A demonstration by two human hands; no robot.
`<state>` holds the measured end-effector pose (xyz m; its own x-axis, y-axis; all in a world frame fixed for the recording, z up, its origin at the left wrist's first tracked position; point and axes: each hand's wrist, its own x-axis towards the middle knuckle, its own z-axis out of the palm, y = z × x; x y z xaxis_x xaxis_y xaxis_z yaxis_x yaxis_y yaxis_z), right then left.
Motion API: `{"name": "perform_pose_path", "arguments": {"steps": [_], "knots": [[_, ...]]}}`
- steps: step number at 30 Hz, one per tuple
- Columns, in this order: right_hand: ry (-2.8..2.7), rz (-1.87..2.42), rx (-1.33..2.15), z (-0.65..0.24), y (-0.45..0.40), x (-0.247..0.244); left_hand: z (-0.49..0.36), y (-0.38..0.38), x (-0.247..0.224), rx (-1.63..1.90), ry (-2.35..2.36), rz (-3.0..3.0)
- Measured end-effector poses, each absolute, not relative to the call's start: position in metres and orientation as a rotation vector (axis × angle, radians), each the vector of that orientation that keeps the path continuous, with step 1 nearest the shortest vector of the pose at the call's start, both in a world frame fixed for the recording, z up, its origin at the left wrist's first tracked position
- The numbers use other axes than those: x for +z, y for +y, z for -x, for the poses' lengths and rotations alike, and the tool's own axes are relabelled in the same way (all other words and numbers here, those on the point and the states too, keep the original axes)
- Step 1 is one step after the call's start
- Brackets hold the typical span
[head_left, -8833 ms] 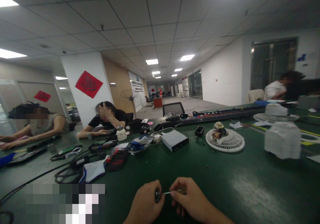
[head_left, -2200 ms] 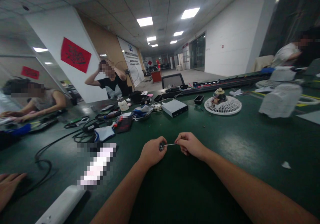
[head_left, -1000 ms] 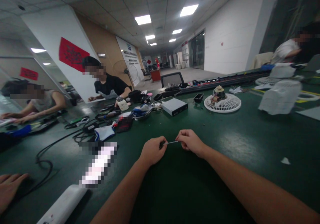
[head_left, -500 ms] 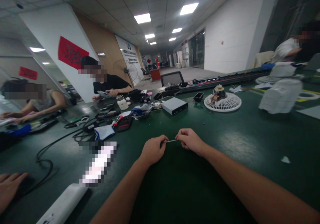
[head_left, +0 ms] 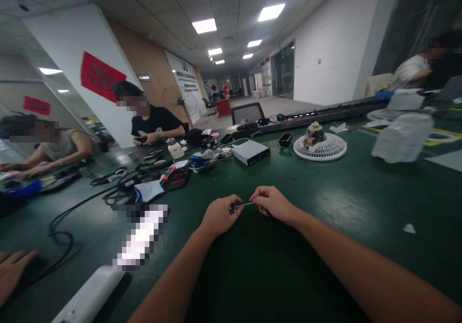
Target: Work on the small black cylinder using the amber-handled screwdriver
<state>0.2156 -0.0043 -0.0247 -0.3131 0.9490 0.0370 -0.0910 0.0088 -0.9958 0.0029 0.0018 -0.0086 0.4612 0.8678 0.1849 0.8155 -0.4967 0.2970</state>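
Between my two hands is a thin metal shaft (head_left: 247, 204) with a small, round, dark shiny piece (head_left: 231, 209) at its left end. My left hand (head_left: 218, 217) is closed around that end, thumb and forefinger pinching by the round piece. The shaft's other end is in the fingertips of my right hand (head_left: 273, 205), whose remaining fingers are curled. Both hands are just above the green table (head_left: 252, 265). What the round piece is exactly is too small to make out.
Ahead lie a grey box (head_left: 251, 152), a small black tray (head_left: 286, 139) and a white fan grille (head_left: 320, 147) with a motor on it. A white housing (head_left: 402, 137) is at right. Cables, a white device (head_left: 90, 296) and another person's hand (head_left: 14, 272) are at left.
The round dark piece at the shaft's left end has come into view in my left hand. My right hand has shifted slightly left. The seated person beyond the table has lowered their hands a little.
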Motion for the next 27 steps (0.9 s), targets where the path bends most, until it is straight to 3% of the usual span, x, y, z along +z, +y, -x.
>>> {"name": "perform_pose_path", "arguments": {"steps": [27], "knots": [[-1.516, 0.97, 1.41, -0.2132, -0.0079, -0.0233, -0.0051, 0.0027, -0.0077, 0.501, 1.592, -2.524]]}}
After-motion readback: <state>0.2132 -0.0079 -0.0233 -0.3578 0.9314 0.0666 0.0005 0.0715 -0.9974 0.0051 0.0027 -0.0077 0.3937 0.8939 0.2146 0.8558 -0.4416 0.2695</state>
